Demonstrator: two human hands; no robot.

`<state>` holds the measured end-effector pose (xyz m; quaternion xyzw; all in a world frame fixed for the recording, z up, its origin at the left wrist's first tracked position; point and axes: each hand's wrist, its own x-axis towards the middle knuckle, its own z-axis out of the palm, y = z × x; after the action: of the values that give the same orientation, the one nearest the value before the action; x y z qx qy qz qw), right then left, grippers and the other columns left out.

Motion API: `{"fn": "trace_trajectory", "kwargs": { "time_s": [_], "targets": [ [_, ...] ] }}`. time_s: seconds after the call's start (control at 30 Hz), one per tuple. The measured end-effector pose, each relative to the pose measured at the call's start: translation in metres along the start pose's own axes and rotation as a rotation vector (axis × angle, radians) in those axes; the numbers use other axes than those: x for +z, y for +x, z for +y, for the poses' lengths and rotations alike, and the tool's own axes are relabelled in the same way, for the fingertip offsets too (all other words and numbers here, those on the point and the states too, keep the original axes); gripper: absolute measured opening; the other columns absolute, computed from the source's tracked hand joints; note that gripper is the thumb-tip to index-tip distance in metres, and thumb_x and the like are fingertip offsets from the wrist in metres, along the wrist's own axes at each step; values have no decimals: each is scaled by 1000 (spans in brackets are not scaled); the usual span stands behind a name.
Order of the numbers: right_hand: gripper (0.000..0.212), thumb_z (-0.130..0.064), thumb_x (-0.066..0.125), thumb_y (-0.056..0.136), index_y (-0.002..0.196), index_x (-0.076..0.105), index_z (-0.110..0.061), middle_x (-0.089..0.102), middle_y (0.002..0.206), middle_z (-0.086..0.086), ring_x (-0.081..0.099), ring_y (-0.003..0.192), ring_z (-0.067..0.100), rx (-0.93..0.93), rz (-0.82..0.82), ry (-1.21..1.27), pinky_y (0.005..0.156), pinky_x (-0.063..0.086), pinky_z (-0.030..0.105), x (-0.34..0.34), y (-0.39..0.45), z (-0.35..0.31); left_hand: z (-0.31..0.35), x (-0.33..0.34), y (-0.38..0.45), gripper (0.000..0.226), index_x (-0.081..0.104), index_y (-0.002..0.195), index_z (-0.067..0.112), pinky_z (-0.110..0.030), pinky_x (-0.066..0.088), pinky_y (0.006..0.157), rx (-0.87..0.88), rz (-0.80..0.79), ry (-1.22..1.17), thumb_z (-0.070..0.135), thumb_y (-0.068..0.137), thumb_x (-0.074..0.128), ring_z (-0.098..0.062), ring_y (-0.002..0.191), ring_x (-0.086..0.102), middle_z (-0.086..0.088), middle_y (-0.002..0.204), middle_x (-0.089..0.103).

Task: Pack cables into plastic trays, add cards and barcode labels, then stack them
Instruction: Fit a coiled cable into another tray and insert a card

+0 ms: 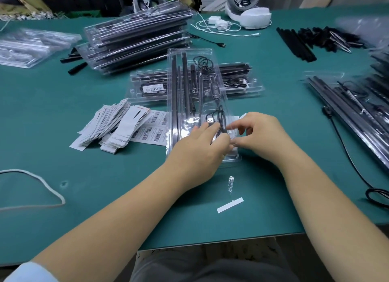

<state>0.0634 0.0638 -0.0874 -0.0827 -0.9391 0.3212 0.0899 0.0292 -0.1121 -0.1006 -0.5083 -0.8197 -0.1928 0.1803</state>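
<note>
A clear plastic tray [190,56] lies lengthwise in front of me on the green table. It holds black rods [174,88] and a black cable [221,113] with a USB plug [210,120]. My left hand [197,147] rests on the tray's near end, its fingers laid over the cable just below the plug. My right hand [260,132] is at the tray's near right side. Its thumb and fingertips pinch a small white label [242,116], mostly hidden by the fingers. A pile of cards [109,121] and a sheet of barcode labels [152,130] lie left of the tray.
A labelled packed tray [147,88] lies crosswise under the far half of the tray. Stacks of packed trays [136,39] stand behind, more trays [357,105] at right. Loose black rods [294,44] lie far right. A backing strip [230,205] and a white cord [42,183] lie near me.
</note>
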Motion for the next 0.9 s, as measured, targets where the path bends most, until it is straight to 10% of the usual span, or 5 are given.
{"fn": "trace_trajectory", "kwargs": {
  "time_s": [0.3,0.47,0.6,0.7,0.9],
  "targets": [
    [29,-31,64,84,111,67,-39,43,79,-12,43,70,2,99,37,-29,59,32,19,13,5,6,-8,-2,1,32,68,90,-1,-49,58,67,52,-64,101,30,84,63,-39,92,67,-22,106,67],
    [32,-18,54,93,110,65,-43,61,100,-19,53,89,-1,146,-239,221,77,39,11,-7,1,12,-10,-5,2,42,63,107,7,-44,56,68,26,-197,96,39,87,45,-30,103,63,-11,110,66],
    [23,-9,63,85,101,71,-23,63,69,-5,55,53,3,262,177,538,55,48,15,-21,-1,19,-10,-3,2,44,57,129,17,-37,51,83,58,-249,213,41,93,51,-29,110,59,-9,121,63],
    [13,-17,59,82,84,71,-13,66,74,1,58,68,18,353,394,179,63,48,27,-31,-1,33,-7,-1,2,41,60,127,12,-39,50,88,88,-234,231,34,92,58,-36,106,61,-18,120,63],
    [39,-45,63,79,76,62,-6,60,78,13,55,79,33,403,50,-401,56,43,32,-27,-1,28,-8,4,2,49,15,150,35,-40,22,111,13,-351,257,42,102,22,-33,137,28,-14,152,28]
  ]
}}
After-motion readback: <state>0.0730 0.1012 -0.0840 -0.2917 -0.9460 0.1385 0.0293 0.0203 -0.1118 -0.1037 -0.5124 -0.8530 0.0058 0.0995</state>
